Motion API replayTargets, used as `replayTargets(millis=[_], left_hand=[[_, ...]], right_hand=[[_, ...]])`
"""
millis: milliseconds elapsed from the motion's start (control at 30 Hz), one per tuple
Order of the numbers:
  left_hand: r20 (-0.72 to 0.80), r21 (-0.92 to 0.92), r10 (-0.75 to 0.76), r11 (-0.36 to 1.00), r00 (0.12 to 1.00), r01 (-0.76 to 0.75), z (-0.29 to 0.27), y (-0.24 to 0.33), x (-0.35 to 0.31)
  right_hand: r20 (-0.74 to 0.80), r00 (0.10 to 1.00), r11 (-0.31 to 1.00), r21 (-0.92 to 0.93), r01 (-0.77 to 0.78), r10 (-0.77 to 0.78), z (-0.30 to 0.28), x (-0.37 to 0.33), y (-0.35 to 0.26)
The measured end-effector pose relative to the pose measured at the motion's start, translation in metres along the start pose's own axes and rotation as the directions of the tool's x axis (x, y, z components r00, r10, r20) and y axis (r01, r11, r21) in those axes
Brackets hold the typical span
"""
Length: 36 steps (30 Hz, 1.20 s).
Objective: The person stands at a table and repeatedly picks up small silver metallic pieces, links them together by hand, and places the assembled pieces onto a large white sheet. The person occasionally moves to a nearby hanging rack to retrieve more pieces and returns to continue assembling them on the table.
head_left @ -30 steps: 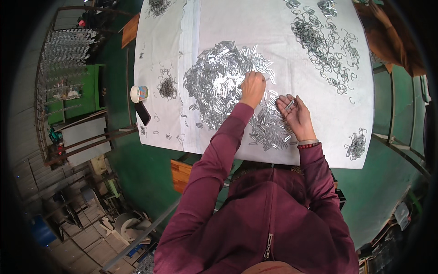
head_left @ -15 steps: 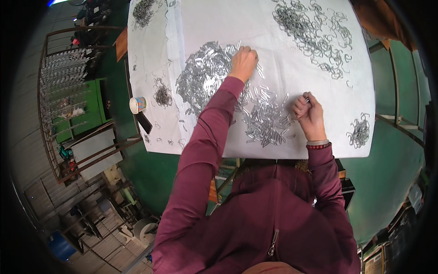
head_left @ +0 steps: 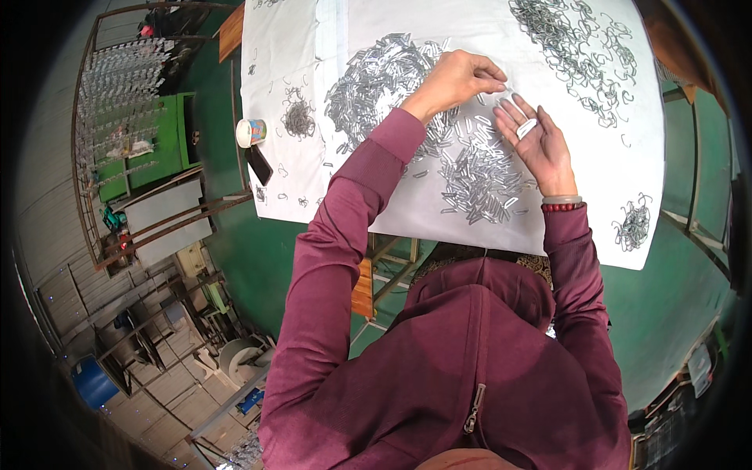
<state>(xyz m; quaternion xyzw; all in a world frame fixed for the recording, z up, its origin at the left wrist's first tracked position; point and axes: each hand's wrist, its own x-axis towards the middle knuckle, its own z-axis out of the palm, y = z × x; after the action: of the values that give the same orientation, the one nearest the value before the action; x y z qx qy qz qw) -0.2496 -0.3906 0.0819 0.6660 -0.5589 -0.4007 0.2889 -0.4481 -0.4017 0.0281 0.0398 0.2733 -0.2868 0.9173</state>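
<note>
Right of the big heap (head_left: 372, 90), our open right hand (head_left: 546, 149) cradles metal links (head_left: 526, 128), which could slide off if it tilts (we cannot tell whether our left hand (head_left: 460, 79) grips anything).

WORKROOM SURROUNDINGS

White-covered table (head_left: 599, 172) occupies the centre. Green floor (head_left: 235, 258) borders its left and right edges. Beyond the left edge: rust-brown metal rack (head_left: 76, 149), green cabinet (head_left: 176, 129), grey panel (head_left: 168, 213). Orange-brown board (head_left: 231, 33) sits at the upper-left corner. Well off the lower-left corner: blue barrel (head_left: 94, 382), near paler panelled flooring (head_left: 188, 395).
</note>
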Motion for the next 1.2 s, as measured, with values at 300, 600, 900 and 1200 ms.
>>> replayTargets(millis=[300, 600, 900, 1200], left_hand=[[-0.279, 0.697, 0.154, 0.712, 0.948, 0.09, 0.043, -0.128, -0.041], [-0.3, 0.57, 0.306, 0.817, 0.903, -0.087, 0.071, -0.101, -0.104], [-0.363, 0.54, 0.282, 0.84, 0.888, -0.046, 0.002, -0.126, 0.016], [-0.261, 0.429, 0.247, 0.896, 0.933, -0.117, 0.045, -0.104, -0.057]], right_hand=[[0.152, 0.988, 0.994, -0.092, 0.052, -0.037, -0.006, -0.034, -0.018], [-0.134, 0.988, 0.975, -0.217, 0.042, -0.073, -0.05, -0.09, -0.012], [-0.087, 0.996, 0.954, -0.3, -0.003, -0.024, -0.041, -0.096, 0.012], [-0.098, 0.994, 0.957, -0.289, 0.016, -0.046, -0.052, -0.087, -0.004]])
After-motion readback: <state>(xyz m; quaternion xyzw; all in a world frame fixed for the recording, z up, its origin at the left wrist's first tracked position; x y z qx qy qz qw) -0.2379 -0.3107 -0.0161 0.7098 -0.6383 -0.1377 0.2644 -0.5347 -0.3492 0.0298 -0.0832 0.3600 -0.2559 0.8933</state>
